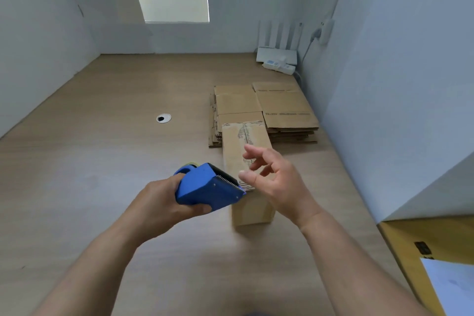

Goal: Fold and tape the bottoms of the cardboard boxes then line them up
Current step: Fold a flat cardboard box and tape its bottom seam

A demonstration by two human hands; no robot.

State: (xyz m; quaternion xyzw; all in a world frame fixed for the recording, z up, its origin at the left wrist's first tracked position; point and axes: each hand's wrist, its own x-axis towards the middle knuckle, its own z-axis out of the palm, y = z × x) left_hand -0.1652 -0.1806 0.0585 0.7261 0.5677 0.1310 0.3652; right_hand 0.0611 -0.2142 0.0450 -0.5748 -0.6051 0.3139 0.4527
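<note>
Right now the left hand (159,200) has a full wrap on a blue tape dispenser (202,187), fingers curled under the body and thumb over the back. The serrated cutter (229,182) points right, toward the other hand. The right hand (278,179) is loose and holds nothing I can see: thumb and forefinger are apart, the other fingers half curled. It hovers just beside the cutter. Clear tape wouldn't show at this resolution, so I can't rule out a tape end between those fingers.

Both hands are over the near end of one erected cardboard box (252,213), which stands on the wooden table (102,161) with its folded flaps facing up. The centre seam (243,136) runs away from the camera with print along both sides. I can't tell whether tape is already on it.

Just behind the box, touching or nearly so, is a stack of flat boxes (284,110). Further back in the corner sit a router (277,55) and a power strip (279,67). A cable grommet (163,118) is set in the table to the left.

Judgement: this is the taping step on the first box, early in the task, since the flat stack is untouched and no finished boxes are lined up.

Next move as I read it: pinch the tape end, anchor it on the near side wall, then draw the dispenser along the seam. The risk is the light box sliding, so the free hand should pin it down.
</note>
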